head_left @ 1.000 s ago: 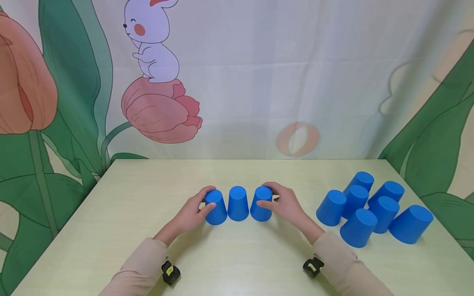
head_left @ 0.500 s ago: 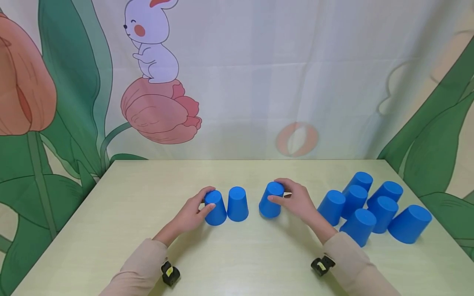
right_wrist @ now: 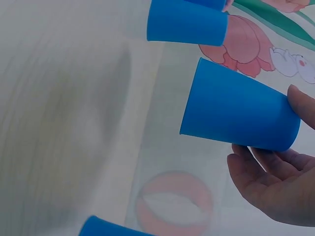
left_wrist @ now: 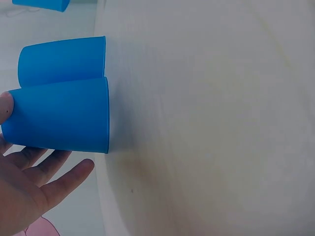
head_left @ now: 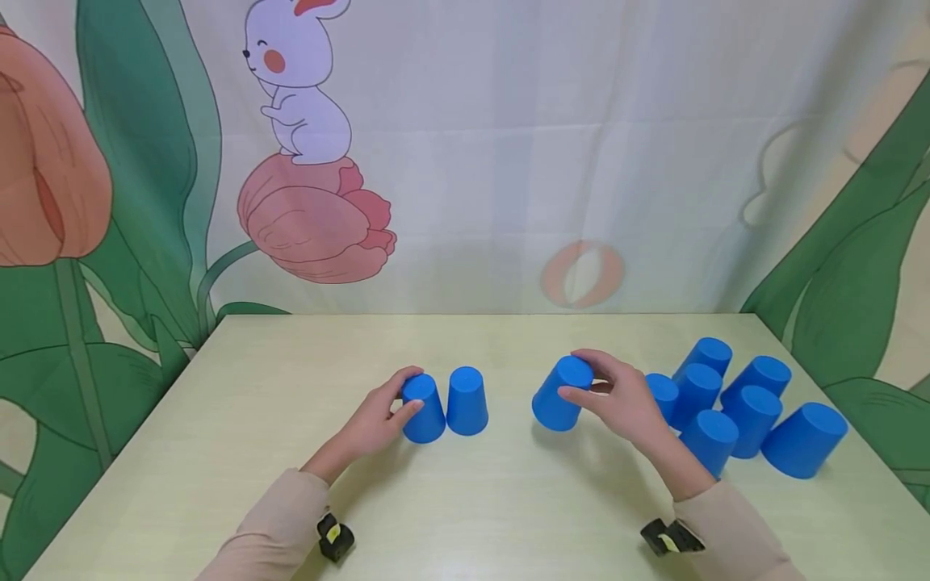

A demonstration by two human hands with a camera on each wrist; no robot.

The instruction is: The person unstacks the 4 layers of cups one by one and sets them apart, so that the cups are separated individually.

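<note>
carried rightward, tilted, by right hand [head_left: 625, 399]: blue cup [head_left: 558, 395]
left hand [head_left: 378, 420] gripping end cup [head_left: 424, 407]; cluster cups [head_left: 726, 403] partly hidden behind wrist

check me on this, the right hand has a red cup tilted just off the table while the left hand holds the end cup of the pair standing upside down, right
Not quite: the cup in the right hand is blue, not red, as the head view shows. The rest stands: it is tilted, and the left hand holds the end cup of the upside-down pair.
</note>
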